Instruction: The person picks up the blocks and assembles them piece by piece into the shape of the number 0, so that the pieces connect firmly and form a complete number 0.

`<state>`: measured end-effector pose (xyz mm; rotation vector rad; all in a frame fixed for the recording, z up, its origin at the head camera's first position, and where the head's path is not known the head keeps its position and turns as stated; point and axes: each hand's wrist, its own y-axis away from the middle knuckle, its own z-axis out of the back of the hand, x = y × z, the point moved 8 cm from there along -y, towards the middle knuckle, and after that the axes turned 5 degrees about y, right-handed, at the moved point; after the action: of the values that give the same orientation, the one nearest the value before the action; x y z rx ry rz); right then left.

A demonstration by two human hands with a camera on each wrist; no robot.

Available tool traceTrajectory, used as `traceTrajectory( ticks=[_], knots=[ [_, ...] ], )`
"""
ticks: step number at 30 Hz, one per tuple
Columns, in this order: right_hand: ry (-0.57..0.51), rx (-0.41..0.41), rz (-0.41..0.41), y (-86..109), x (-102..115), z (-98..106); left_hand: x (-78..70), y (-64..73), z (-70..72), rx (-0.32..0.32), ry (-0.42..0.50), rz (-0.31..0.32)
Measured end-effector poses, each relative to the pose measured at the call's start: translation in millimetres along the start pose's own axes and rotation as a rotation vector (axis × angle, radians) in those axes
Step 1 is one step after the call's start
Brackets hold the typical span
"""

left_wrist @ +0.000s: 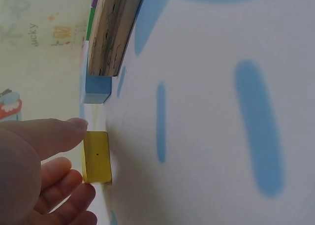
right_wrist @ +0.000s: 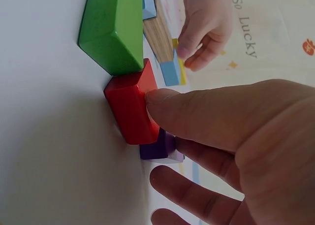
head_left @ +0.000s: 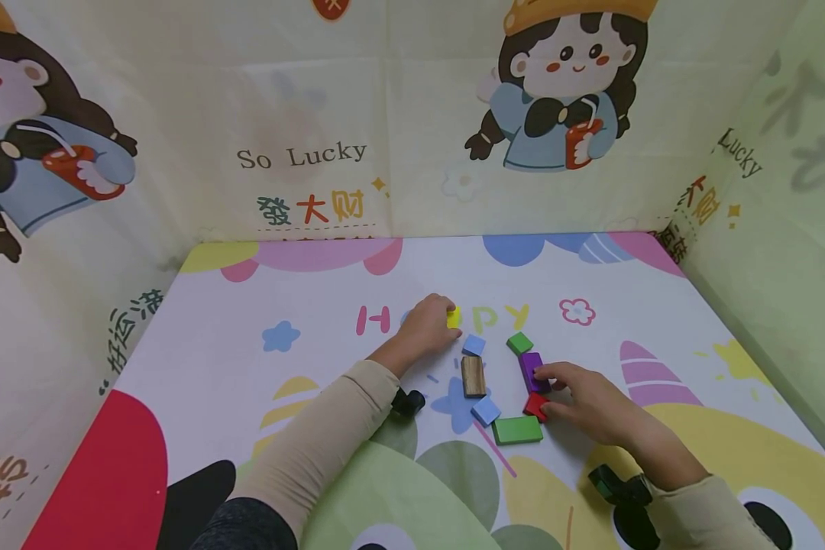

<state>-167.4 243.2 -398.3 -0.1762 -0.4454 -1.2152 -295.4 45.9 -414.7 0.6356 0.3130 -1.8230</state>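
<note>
My left hand [head_left: 428,327] holds a yellow block [left_wrist: 98,157] between thumb and fingers, at the far end of a ring of small blocks. My right hand [head_left: 594,401] is on the ring's right side. Its thumb touches a red block [right_wrist: 132,108], and its index finger reaches the purple block [head_left: 532,371] beyond. A long green block [head_left: 518,431] touches the red one at the near end. Along the left stand a blue block [head_left: 486,411], a brown wood-grain block [head_left: 473,377] and another blue block [head_left: 473,345]. A smaller green block [head_left: 519,343] meets the purple block's far end.
The blocks lie on a white table [head_left: 344,290] printed with coloured shapes and letters. Behind and beside it hang pale printed cloth walls [head_left: 426,198]. Dark wrist devices sit at the left cuff [head_left: 408,402] and right cuff [head_left: 619,486].
</note>
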Motion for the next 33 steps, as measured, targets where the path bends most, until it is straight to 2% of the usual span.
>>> traceTrajectory(
  ticks=[16, 33],
  knots=[
    [-0.006, 0.022, -0.017, 0.6, -1.1, -1.8, 0.9, -1.9, -5.2, 0.038, -0.014, 0.041],
    [0.007, 0.01, -0.006, -0.5, -0.4, -0.1, -3.6, -2.7, -9.1, 0.104, 0.012, -0.013]
  ],
)
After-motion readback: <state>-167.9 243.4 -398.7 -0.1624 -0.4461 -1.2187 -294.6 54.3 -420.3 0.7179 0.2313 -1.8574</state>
